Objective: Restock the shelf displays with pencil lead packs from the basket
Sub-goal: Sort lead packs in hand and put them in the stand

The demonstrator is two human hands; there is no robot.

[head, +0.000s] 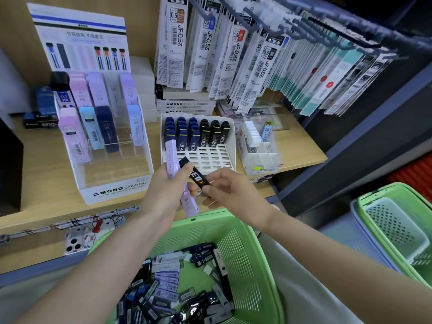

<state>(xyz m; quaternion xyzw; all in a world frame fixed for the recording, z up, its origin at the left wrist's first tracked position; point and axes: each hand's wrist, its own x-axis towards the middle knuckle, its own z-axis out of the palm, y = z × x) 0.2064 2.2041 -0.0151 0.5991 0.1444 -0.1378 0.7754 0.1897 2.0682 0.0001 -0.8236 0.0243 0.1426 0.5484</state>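
A black lead pack point(195, 177), tilted, is pinched at its lower end by the right hand point(231, 190), just beside the left hand point(163, 192), which grips lilac lead packs point(171, 155). Behind them a wooden shelf point(42, 174) carries a part-filled white grid tray point(210, 160) and a MONO display stand point(117, 190). Refill packets point(259, 66) hang above; a green basket point(233, 244) of loose packs sits below

- Pen refill packs point(236, 54) hang in close rows, upper right.
- Plain white boxes point(142, 83) stacked at the back of the shelf board.
- Phone case point(77, 240), cartoon print, below the shelf edge.
- Spare nested baskets point(397, 230), white in green in lilac, lower right.
- Red ribbed surface point(416, 174), far right.
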